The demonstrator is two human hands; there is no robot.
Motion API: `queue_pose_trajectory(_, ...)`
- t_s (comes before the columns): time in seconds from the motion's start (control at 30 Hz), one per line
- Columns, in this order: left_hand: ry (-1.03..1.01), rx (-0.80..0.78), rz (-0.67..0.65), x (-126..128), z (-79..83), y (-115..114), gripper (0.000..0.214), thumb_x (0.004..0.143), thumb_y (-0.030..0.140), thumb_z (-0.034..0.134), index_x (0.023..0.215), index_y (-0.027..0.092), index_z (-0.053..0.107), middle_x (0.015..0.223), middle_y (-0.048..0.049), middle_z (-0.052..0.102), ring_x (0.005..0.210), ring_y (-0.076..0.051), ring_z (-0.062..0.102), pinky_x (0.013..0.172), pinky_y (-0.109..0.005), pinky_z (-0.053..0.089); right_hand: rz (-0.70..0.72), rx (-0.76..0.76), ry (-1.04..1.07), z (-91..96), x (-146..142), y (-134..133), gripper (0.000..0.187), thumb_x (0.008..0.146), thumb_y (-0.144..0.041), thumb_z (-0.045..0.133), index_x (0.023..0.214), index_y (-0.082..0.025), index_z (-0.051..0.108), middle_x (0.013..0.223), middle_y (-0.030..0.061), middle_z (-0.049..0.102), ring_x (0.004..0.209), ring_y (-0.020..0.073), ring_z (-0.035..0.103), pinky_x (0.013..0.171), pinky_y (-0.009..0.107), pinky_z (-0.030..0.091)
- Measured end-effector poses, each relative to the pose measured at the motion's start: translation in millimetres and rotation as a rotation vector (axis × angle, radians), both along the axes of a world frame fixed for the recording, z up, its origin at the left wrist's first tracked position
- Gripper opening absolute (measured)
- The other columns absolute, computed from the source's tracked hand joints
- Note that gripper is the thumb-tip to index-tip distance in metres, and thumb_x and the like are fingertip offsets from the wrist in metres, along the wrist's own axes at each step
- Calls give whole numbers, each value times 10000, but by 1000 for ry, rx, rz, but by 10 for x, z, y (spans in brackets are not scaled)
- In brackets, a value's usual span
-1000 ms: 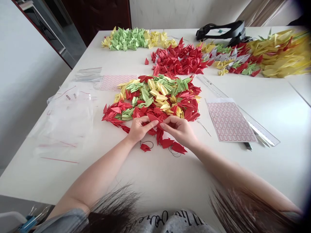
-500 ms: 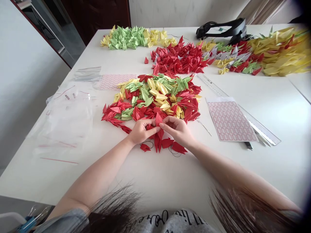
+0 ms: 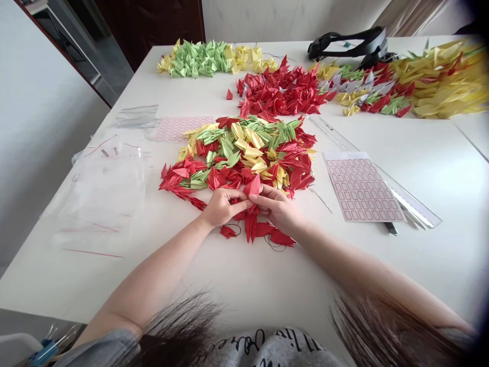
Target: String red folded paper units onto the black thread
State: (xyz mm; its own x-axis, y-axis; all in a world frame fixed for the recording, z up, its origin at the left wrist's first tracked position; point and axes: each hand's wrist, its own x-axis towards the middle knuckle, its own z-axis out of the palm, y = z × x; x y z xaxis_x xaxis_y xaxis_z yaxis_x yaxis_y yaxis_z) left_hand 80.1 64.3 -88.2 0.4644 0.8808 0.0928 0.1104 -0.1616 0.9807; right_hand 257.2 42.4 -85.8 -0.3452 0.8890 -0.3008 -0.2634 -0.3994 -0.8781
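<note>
My left hand (image 3: 221, 206) and my right hand (image 3: 278, 207) meet at the near edge of a mixed pile of red, green and yellow folded paper pieces (image 3: 244, 153). Both pinch the same red folded paper piece (image 3: 252, 186), which stands up between their fingertips. Several more red pieces (image 3: 263, 232) hang or lie just below the hands, beside a thin black thread (image 3: 275, 245) looped on the white table (image 3: 237, 285).
Right of the pile lie a pink sticker sheet (image 3: 361, 187), a clear ruler (image 3: 382, 176) and a needle (image 3: 321, 200). Clear plastic bags (image 3: 103, 188) lie at the left. Farther back are a red pile (image 3: 278, 92), a green-yellow pile (image 3: 214, 58), a large yellow heap (image 3: 439, 81) and a black headset (image 3: 351, 46).
The red piece between my fingers has been turned from lying flat to standing upright. Both hands have drawn slightly closer together and nearer to me.
</note>
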Motion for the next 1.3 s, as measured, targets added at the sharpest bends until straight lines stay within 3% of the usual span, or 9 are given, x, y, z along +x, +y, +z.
queue_pose_trajectory(0.17, 37, 27, -15, 11, -12, -23, 264, 799, 329, 652, 621, 135, 630, 598, -2, 566, 613, -122, 485, 605, -249, 395, 3, -51, -11, 42, -24, -16, 329, 710, -381, 805, 885, -192, 600, 823, -10, 571, 648, 95, 524, 524, 216, 425)
queue_pose_trajectory(0.33, 50, 24, 0, 4, -12, -26, 235, 782, 310, 638, 623, 138, 615, 603, -5, 566, 618, -128, 485, 607, -252, 394, 2, -15, -12, 54, -27, 2, 335, 680, -363, 823, 865, -164, 625, 785, -5, 566, 616, 84, 503, 502, 208, 419)
queue_pose_trajectory(0.67, 67, 43, 10, 8, 3, -17, 308, 792, 342, 630, 569, 151, 534, 563, 16, 466, 585, -113, 414, 579, -251, 353, -28, -111, -24, 65, -29, -29, 360, 660, -394, 836, 878, -177, 649, 799, 2, 592, 667, 118, 574, 559, 247, 516)
queue_pose_trajectory(1.1, 107, 126, 76, 44, -38, -70, 277, 801, 300, 607, 576, 150, 545, 557, 19, 475, 571, -107, 409, 566, -247, 346, -16, -23, -24, 5, -34, 5, 298, 709, -355, 798, 913, -182, 664, 810, 4, 619, 640, 97, 547, 541, 207, 457)
queue_pose_trajectory(1.3, 100, 53, 84, 26, -15, -50, 325, 798, 358, 635, 567, 152, 534, 558, 21, 458, 577, -110, 403, 570, -253, 335, -18, -4, 21, -29, -17, 28, 248, 725, -347, 781, 780, -159, 628, 671, -15, 536, 531, 70, 445, 460, 202, 373)
